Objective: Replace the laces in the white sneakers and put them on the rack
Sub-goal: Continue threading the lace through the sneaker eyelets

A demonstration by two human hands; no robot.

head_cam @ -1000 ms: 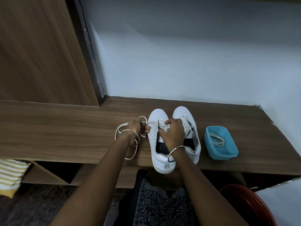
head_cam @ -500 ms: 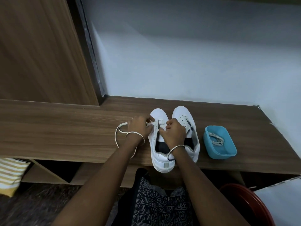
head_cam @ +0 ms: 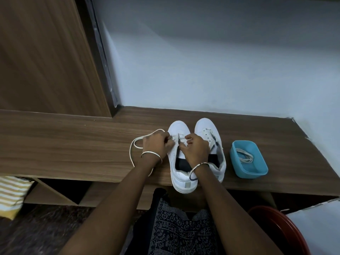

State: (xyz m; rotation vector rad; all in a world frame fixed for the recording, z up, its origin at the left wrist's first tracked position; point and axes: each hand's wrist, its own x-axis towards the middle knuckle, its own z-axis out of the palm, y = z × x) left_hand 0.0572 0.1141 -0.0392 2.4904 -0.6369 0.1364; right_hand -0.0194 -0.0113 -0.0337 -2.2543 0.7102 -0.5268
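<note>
Fingers (head_cam: 167,143) of the left hand (head_cam: 155,145) and the right hand (head_cam: 197,150) pinch a white lace (head_cam: 131,153) over the left sneaker (head_cam: 179,127).

Across the wooden shelf top (head_cam: 73,144) both shoes stand side by side, toes to the wall, heels at its near edge; the right sneaker (head_cam: 207,126) touches its mate. Just right of them a blue tub (head_cam: 262,171) holds a coiled lace (head_cam: 244,156). Slack from the pinched lace loops on the wood left of the left wrist. A thin bangle (head_cam: 151,154) circles each wrist.

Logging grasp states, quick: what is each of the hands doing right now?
Left hand: pinches the long white shoelace.
Right hand: pinches the same shoelace at the left white sneaker.
</note>
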